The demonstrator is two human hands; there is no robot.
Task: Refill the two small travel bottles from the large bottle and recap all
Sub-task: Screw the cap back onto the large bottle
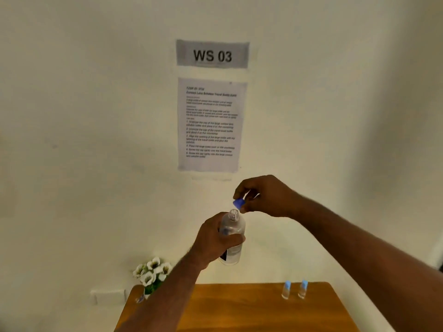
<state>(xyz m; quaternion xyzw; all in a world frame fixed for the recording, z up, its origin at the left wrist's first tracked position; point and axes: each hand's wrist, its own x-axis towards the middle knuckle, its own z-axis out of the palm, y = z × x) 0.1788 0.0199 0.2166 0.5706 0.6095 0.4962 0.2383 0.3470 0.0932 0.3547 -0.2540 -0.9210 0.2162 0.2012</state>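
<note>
Large clear bottle (232, 238) held upright in mid-air, neck open; blue cap (238, 203) off, just above the neck; two small clear bottles (286, 290) (303, 289) upright side by side on table, blue-capped.

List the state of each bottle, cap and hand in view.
large bottle: uncapped, held up in the air
blue cap: off, just above the bottle's neck
two small travel bottles: capped, upright on the table
left hand: grips the large bottle
right hand: pinches the blue cap
</note>
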